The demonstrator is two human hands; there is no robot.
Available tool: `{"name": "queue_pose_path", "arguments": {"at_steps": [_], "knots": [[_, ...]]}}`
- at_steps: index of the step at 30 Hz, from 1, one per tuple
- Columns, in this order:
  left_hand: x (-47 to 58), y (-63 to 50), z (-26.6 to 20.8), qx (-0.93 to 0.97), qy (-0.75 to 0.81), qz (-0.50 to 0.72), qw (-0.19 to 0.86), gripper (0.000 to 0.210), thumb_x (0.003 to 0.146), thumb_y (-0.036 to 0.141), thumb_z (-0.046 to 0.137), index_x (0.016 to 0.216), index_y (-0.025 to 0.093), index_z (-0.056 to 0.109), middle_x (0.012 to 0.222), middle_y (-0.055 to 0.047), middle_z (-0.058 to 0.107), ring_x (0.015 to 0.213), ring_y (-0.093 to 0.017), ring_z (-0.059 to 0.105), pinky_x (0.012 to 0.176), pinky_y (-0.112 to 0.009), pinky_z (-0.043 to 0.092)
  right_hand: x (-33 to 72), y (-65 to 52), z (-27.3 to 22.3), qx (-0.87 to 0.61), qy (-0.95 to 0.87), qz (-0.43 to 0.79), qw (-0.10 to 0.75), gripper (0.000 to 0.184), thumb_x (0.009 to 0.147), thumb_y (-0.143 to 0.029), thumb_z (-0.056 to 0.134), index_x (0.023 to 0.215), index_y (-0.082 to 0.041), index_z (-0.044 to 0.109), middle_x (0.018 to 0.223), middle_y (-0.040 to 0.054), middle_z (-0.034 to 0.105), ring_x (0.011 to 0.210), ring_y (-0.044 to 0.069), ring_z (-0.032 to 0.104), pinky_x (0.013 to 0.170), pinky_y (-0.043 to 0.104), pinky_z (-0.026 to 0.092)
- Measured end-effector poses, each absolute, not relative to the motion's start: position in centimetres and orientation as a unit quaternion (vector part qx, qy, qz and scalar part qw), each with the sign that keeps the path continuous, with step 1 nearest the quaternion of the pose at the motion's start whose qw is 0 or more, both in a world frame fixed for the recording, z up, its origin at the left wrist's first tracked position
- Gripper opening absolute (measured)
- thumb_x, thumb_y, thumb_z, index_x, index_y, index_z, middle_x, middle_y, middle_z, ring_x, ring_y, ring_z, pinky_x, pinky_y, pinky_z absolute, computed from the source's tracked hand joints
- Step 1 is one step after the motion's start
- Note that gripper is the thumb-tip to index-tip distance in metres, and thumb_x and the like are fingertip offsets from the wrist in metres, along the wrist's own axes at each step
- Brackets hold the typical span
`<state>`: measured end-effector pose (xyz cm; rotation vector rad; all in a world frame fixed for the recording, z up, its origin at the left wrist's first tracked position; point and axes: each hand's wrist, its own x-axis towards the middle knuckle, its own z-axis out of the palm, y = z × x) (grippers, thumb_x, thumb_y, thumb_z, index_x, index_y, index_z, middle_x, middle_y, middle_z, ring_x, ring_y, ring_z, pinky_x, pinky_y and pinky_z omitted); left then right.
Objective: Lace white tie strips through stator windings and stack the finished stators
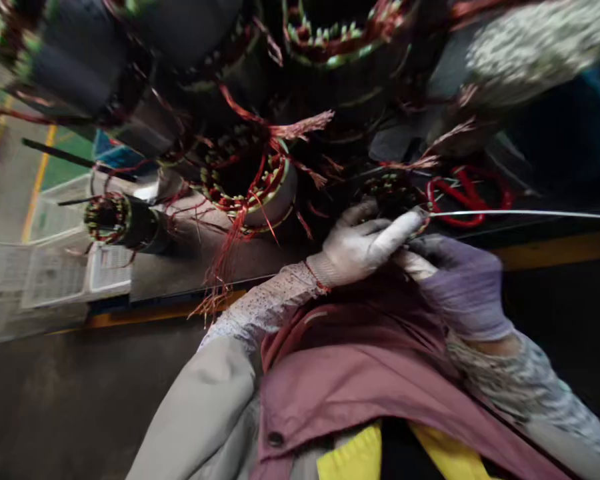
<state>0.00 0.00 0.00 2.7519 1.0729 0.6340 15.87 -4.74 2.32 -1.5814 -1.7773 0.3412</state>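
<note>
My left hand (363, 243), in a whitish knit glove, reaches over the near rim of a small wound motor stator (387, 181) at the bench edge. Its fingers are pressed together, and a thin, straight white strand (523, 213) runs from their tips to the right. Close beside it, my right hand (460, 280), in a purple and white glove, is closed with curled fingers. What lies inside the right hand is hidden. Just beyond the strand are red-handled scissors (473, 197).
Several stators with red copper wires crowd the bench, among them one with hanging leads (275, 190) and a smaller one lying on its side (125, 223). Frayed wire ends (305, 125) stick out toward me. White plastic baskets (55, 273) stand at left. A pale, speckled sleeve-like shape (545, 50) is at upper right.
</note>
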Motion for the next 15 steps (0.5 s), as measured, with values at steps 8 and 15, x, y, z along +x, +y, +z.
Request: {"name": "queue_pose_path", "arguments": {"at_steps": [8, 15], "knots": [[-0.4, 0.5, 0.5, 0.925, 0.324, 0.185, 0.078, 0.044, 0.104, 0.022, 0.026, 0.141, 0.017, 0.049, 0.124, -0.005, 0.07, 0.115, -0.016, 0.068, 0.119, -0.042, 0.038, 16.6, -4.0, 0.8, -0.601, -0.714, 0.142, 0.331, 0.059, 0.09, -0.069, 0.046, 0.07, -0.018, 0.069, 0.063, 0.0059, 0.068, 0.055, 0.016, 0.062, 0.051, 0.026, 0.04], [-0.7, 0.7, 0.5, 0.925, 0.327, 0.172, 0.085, 0.045, 0.104, 0.023, 0.028, 0.142, 0.016, 0.05, 0.126, -0.006, 0.07, 0.118, -0.016, 0.066, 0.119, -0.041, 0.037, 17.4, -2.9, 1.0, -0.436, -0.836, -0.196, 0.27, 0.039, 0.096, -0.038, 0.044, 0.063, -0.019, 0.054, 0.052, 0.0026, 0.052, 0.049, 0.013, 0.044, 0.049, 0.03, 0.025]]}}
